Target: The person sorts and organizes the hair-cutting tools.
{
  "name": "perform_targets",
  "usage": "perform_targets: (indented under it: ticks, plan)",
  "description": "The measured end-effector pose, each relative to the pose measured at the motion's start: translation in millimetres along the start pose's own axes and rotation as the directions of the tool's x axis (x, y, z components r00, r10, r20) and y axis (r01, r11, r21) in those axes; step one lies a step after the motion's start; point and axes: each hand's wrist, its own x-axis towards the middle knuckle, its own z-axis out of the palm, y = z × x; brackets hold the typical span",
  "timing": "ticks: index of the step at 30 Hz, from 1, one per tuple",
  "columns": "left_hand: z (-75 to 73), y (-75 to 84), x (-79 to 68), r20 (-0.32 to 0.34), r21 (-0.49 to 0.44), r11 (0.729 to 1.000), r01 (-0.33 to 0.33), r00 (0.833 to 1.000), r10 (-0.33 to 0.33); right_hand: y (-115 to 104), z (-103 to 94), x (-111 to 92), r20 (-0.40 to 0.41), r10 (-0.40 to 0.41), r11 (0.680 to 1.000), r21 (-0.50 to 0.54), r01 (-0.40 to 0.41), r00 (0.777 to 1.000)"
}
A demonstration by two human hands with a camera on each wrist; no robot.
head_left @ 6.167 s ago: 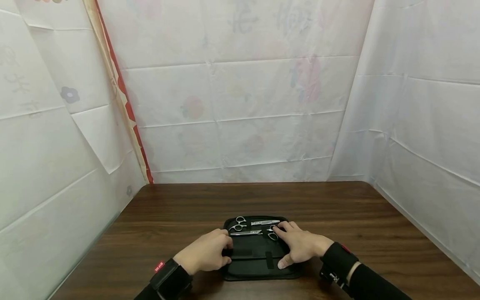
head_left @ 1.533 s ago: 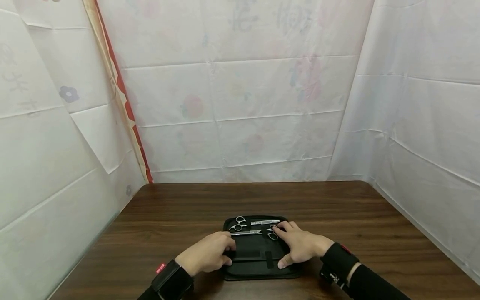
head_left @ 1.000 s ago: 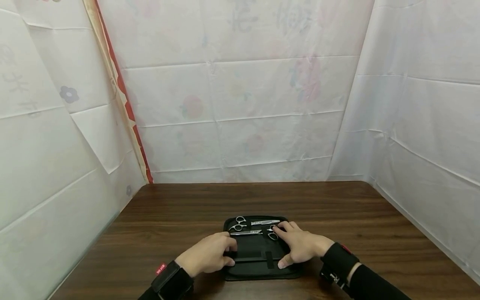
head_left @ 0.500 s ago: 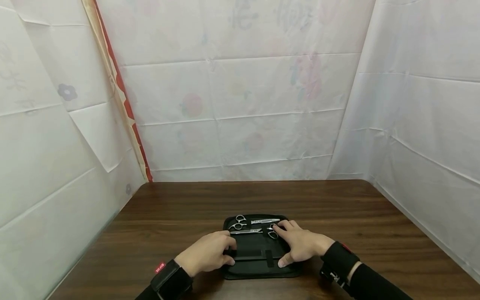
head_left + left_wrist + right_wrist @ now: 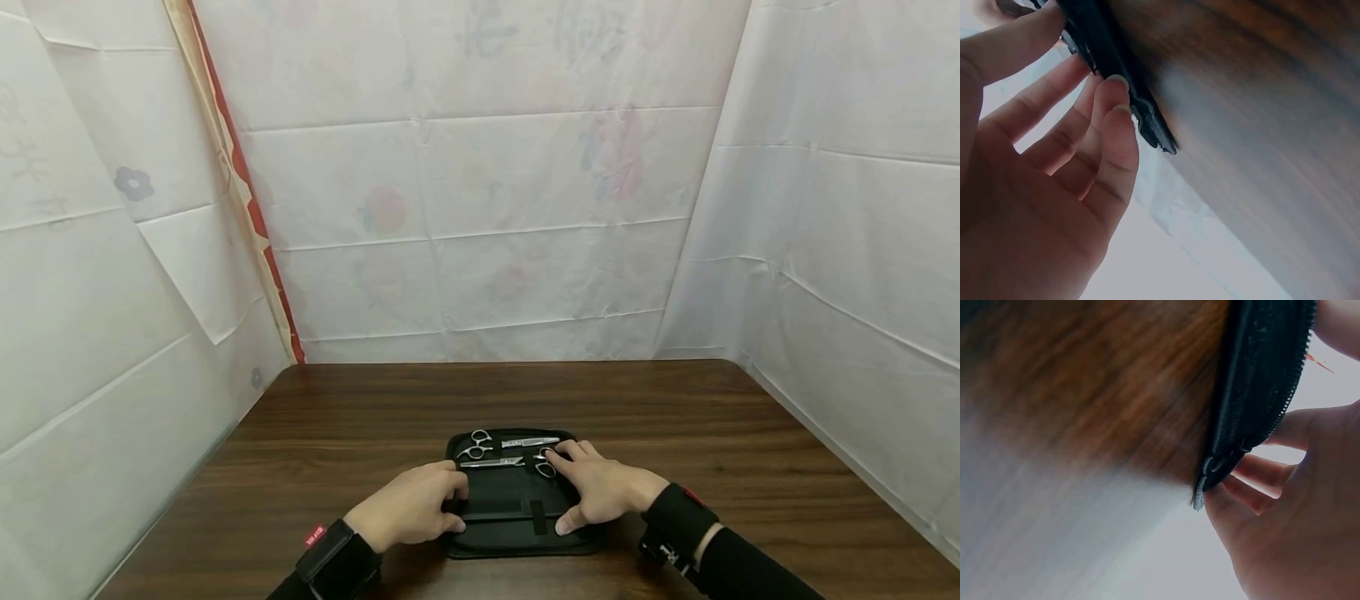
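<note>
A black zip case [image 5: 495,538] lies unfolded on the brown table, near the front. Two pairs of silver scissors sit in its far half. The farther pair [image 5: 529,442] has its finger rings at the left; the nearer pair [image 5: 491,463] has its rings at the right. My left hand [image 5: 416,504] rests at the case's left edge, fingers bent and thumb apart from them. In the left wrist view, those fingertips touch the edge. My right hand [image 5: 603,483] lies over the right edge, fingers forward near the nearer scissors' rings, thumb on the near half.
The wooden table [image 5: 337,417] reaches back to a white sheet [image 5: 465,292] with faint prints. More white sheeting hangs at left and right. A zipper [image 5: 1285,406] runs along the case's rim. Black bands sit on both wrists.
My left hand has slid slightly left along the case's edge in the last half second. The right hand, the case and both pairs of scissors stay in place.
</note>
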Motion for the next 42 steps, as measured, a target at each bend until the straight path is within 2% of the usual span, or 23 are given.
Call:
perform_targets:
  ticks: [6,11,17,26,34,42]
  plan:
    - [-3.4,-2.9,-5.0,0.034,-0.032,0.999,-0.005,0.999,0.006,0,-0.1,1,0.004,-0.005,1.000,0.002,0.005,1.000]
    - [-3.3,-2.9,-5.0,0.025,-0.033,0.999,-0.022,0.999,0.023,1,-0.5,1,0.003,-0.011,1.000,-0.001,0.011,1.000]
    - [0.4,1.0,-0.7,0.012,0.004,1.000,-0.026,1.000,0.026,1,-0.6,0,0.002,-0.010,1.000,-0.002,0.010,1.000]
    - [1.3,6.3,4.3,0.030,0.054,0.998,-0.033,0.999,0.031,0,-1.2,0,0.001,-0.023,1.000,-0.003,0.023,1.000]
    - [1.8,7.5,9.7,0.023,0.064,0.998,-0.022,1.000,0.020,0,-1.4,1,0.002,-0.025,1.000,0.010,0.025,1.000]
    - [1.7,-0.1,15.3,0.006,0.028,1.000,0.005,1.000,-0.005,0,-4.1,0,0.003,-0.001,1.000,0.023,0.001,1.000]
